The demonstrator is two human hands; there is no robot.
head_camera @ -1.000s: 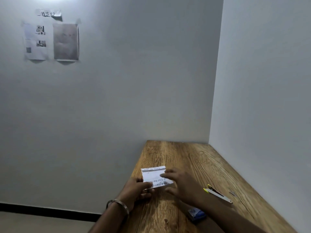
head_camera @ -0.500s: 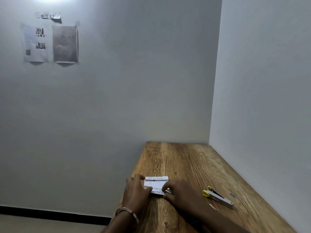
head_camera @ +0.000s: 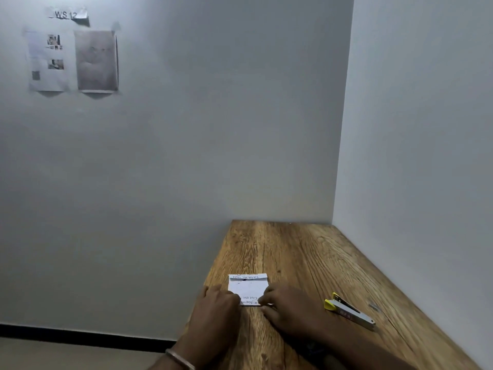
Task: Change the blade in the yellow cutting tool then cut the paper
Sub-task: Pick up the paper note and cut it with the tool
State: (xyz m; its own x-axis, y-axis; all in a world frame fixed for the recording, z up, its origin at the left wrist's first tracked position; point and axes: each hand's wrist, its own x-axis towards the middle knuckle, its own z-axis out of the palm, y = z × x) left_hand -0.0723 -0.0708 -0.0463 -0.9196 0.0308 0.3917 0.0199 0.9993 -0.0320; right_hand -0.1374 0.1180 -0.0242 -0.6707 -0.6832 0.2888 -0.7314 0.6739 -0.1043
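- Paper [head_camera: 248, 289], folded and printed, lies flat near the left edge of the table [head_camera: 306, 252]. Your left hand [head_camera: 217, 305] presses its near left corner with fingers together, and your right hand [head_camera: 288, 307] pins the near right corner with fingers lightly spread. Neither hand grips anything.
- Cutter [head_camera: 348, 311], with its yellow end towards you, lies apart from the paper, to the right of your right hand. You cannot tell from here whether a blade sticks out, so reaching across blind could nick a finger.
- If you let go with both hands, the fold will likely spring up and the paper may slide towards the table edge.
- If you cut on the bare wood, the blade could score it.
- A label [head_camera: 66, 14] on the wall reads "WS 12".
- Upside down on the paper you can read "TASK ID", a number too small to trust, and partial words like "doesn".
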